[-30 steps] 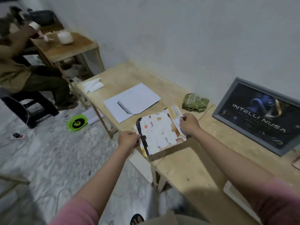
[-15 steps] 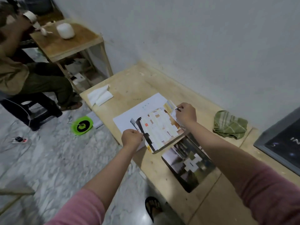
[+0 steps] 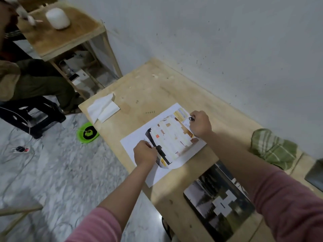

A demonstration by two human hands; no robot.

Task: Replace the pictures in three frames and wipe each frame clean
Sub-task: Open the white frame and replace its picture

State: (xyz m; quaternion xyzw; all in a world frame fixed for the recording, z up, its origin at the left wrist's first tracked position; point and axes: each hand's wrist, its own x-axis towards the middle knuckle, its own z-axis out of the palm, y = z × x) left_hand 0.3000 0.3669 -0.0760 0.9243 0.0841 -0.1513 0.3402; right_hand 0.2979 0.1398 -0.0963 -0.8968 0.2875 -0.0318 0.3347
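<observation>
1. Left hand (image 3: pixel 145 152): fingers curled, pinching the near-left edge of the picture (image 3: pixel 170 139).
2. Right hand (image 3: pixel 200 124): fingers curled, pinching the picture's far-right corner.
3. Picture: a colourful print held between both hands, lying on or just above a white sheet (image 3: pixel 138 138) on the table (image 3: pixel 148 84).
4. Second picture (image 3: pixel 218 201): a dark landscape print, flat on the table near the front edge, partly under the right forearm.
5. Green cloth (image 3: pixel 272 147): crumpled on the table by the wall, right of the hands.
6. Tissue (image 3: pixel 103 107): folded, white, at the table's far-left corner.
7. Frame (image 3: pixel 315 173): only a dark corner shows at the right edge.
</observation>
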